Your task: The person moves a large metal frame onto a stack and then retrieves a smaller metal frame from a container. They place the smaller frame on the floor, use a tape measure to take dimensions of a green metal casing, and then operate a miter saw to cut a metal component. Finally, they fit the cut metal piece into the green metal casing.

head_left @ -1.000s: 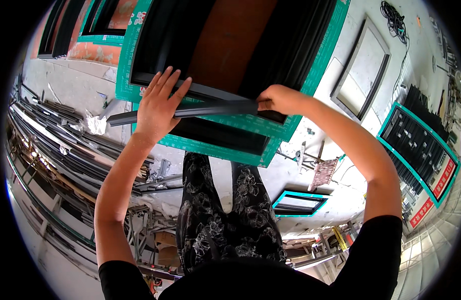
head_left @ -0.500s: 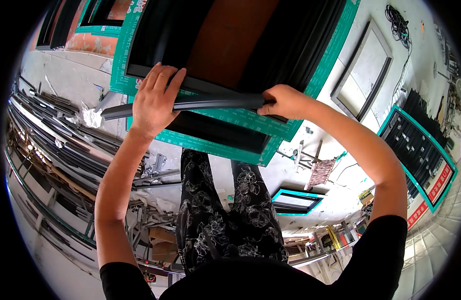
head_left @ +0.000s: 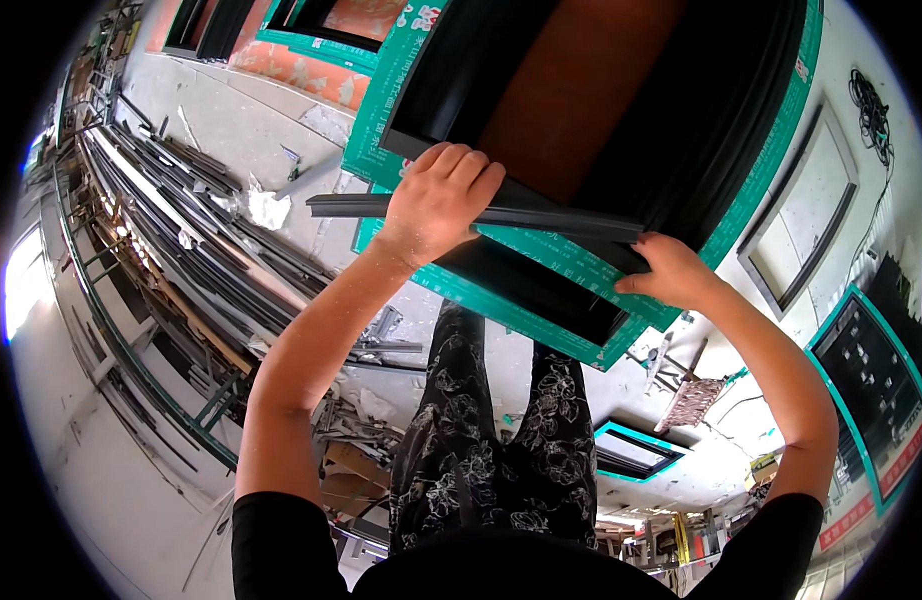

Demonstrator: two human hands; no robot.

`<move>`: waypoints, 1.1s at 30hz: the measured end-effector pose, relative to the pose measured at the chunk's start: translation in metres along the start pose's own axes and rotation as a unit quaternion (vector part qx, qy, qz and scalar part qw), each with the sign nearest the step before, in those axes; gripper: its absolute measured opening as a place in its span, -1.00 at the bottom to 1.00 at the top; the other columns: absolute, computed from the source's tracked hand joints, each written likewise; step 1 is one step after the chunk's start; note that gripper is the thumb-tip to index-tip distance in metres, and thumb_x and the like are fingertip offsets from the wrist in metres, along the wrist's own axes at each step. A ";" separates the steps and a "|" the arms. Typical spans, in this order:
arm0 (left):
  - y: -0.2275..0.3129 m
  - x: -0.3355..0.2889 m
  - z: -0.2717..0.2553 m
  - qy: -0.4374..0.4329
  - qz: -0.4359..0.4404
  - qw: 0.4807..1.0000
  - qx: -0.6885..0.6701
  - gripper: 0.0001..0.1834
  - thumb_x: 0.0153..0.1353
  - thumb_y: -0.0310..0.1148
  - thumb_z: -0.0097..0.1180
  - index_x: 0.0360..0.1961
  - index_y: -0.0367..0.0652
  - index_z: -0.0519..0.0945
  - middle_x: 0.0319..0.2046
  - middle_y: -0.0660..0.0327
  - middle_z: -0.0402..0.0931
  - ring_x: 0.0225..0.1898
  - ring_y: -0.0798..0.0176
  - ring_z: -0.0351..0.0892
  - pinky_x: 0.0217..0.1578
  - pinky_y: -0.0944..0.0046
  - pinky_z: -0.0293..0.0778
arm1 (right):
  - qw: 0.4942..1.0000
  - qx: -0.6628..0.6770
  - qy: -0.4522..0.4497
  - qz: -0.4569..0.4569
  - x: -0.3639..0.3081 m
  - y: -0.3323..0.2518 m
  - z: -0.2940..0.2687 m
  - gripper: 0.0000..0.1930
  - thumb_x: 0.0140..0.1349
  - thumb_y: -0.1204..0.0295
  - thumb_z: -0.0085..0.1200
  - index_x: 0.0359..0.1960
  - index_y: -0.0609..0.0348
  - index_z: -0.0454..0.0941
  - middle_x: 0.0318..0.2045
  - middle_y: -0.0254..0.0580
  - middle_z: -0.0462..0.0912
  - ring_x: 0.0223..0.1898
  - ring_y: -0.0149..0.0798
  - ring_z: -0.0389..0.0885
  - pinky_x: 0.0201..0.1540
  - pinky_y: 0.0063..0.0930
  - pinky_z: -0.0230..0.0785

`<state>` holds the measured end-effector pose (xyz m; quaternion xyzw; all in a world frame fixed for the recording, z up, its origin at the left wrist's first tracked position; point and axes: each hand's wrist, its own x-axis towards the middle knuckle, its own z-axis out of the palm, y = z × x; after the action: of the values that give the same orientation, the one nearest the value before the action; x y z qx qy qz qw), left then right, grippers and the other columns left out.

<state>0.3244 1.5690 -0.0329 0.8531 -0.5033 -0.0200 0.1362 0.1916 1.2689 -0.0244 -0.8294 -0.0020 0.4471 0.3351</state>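
A long black profile strip lies slantwise across the near edge of a large black frame with green protective film. My left hand is closed around the strip, and its left end sticks out past the hand. At the strip's right end my right hand curls its fingers, fingertips against the end and thumb lower, by the frame's near corner. Part of the grip there is hidden. Beneath the large frame, another green-filmed black frame juts out towards me.
Long metal profiles are heaped on the floor at left, beside a green rack rail. Right of the frames lie a grey rectangular frame, a coiled black cable and a teal-edged frame. A smaller teal-edged frame is behind my legs.
The view has shifted, so everything sits further right. The strip now tilts down towards its right end. My right hand's thumb and fingers are further apart; my left hand keeps its hold.
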 end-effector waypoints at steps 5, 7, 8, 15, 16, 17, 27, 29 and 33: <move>0.008 0.010 -0.004 -0.012 -0.007 0.999 -0.033 -0.12 -0.58 -0.36 0.48 0.02 -0.07 0.51 -0.06 0.21 0.41 0.04 0.05 0.42 0.11 0.05 0.38 | 0.995 -0.069 0.070 0.012 -0.014 0.008 0.002 -0.48 -0.07 0.16 0.34 -0.19 0.35 0.55 -0.20 0.09 0.56 -0.09 0.12 0.52 -0.03 -0.17 0.41; 0.015 0.003 -0.010 -0.031 -0.035 0.994 -0.095 -0.09 -0.45 -0.45 0.43 0.14 -0.08 0.48 0.10 0.11 0.38 0.20 -0.07 0.33 0.20 -0.03 0.29 | 0.969 -0.149 0.199 -0.001 -0.025 -0.010 0.005 -0.62 -0.09 0.30 0.33 -0.26 0.26 0.56 -0.23 -0.03 0.54 -0.11 0.06 0.50 -0.05 -0.18 0.41; 0.017 -0.002 -0.018 -0.052 -0.035 0.993 -0.103 -0.13 -0.39 -0.50 0.39 0.16 -0.06 0.48 0.20 0.07 0.33 0.26 -0.09 0.28 0.23 -0.03 0.26 | 0.949 -0.158 0.272 -0.033 -0.032 -0.024 0.006 -0.70 -0.06 0.37 0.29 -0.29 0.21 0.56 -0.22 -0.07 0.54 -0.13 0.02 0.50 -0.08 -0.19 0.41; 0.077 -0.066 -0.053 0.000 -0.312 0.892 -0.327 -0.52 -0.11 -0.65 0.30 -0.07 -0.23 0.55 -0.25 0.02 0.63 -0.24 0.00 0.66 -0.21 0.17 0.56 | 0.917 0.108 0.348 -0.162 -0.106 -0.105 0.125 -0.82 0.07 0.47 0.19 -0.25 0.13 0.59 -0.27 -0.22 0.60 -0.28 -0.13 0.59 -0.26 -0.28 0.48; 0.089 -0.064 -0.061 -0.083 -0.349 0.855 -0.375 -0.55 -0.04 -0.53 0.35 -0.06 -0.22 0.55 -0.24 0.01 0.63 -0.24 0.02 0.67 -0.23 0.18 0.55 | 0.904 0.143 0.361 -0.181 -0.102 -0.114 0.132 -0.79 0.02 0.50 0.26 -0.26 0.13 0.62 -0.28 -0.22 0.60 -0.34 -0.14 0.60 -0.33 -0.34 0.47; 0.099 -0.058 -0.064 -0.154 -0.363 0.841 -0.370 -0.53 -0.02 -0.44 0.36 -0.03 -0.21 0.53 -0.24 0.01 0.61 -0.23 0.01 0.66 -0.23 0.16 0.54 | 0.890 0.170 0.383 -0.182 -0.098 -0.123 0.134 -0.79 0.01 0.51 0.27 -0.27 0.13 0.62 -0.29 -0.22 0.61 -0.34 -0.14 0.60 -0.34 -0.34 0.47; 0.137 -0.064 -0.034 -0.255 -0.096 0.943 -0.191 -0.51 -0.03 -0.24 0.29 -0.02 -0.14 0.53 -0.38 0.15 0.43 -0.28 0.04 0.47 -0.26 0.07 0.39 | 0.897 -0.011 0.432 -0.092 -0.080 -0.112 0.146 -0.66 0.07 0.39 0.17 -0.09 0.19 0.55 -0.06 -0.14 0.53 0.01 -0.10 0.48 0.11 -0.19 0.36; 0.139 -0.060 -0.029 -0.202 -0.060 0.959 -0.189 -0.47 -0.16 -0.35 0.36 -0.07 -0.12 0.54 -0.37 0.19 0.42 -0.28 0.06 0.47 -0.24 0.10 0.38 | 0.910 -0.020 0.408 -0.073 -0.065 -0.105 0.154 -0.62 0.06 0.37 0.17 -0.06 0.18 0.54 -0.07 -0.13 0.54 0.01 -0.09 0.48 0.11 -0.20 0.36; 0.131 -0.059 -0.021 -0.204 -0.049 0.962 -0.176 -0.47 -0.17 -0.35 0.37 -0.07 -0.12 0.54 -0.37 0.19 0.41 -0.26 0.07 0.46 -0.21 0.08 0.37 | 0.923 -0.010 0.381 -0.061 -0.050 -0.090 0.166 -0.56 -0.02 0.33 0.24 -0.04 0.15 0.52 -0.22 -0.16 0.53 -0.13 -0.08 0.50 -0.07 -0.19 0.37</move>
<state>0.1868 1.5646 0.0139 0.8171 -0.4668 -0.2883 0.1771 0.0646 1.4153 0.0004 -0.9386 0.0704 0.0762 0.3289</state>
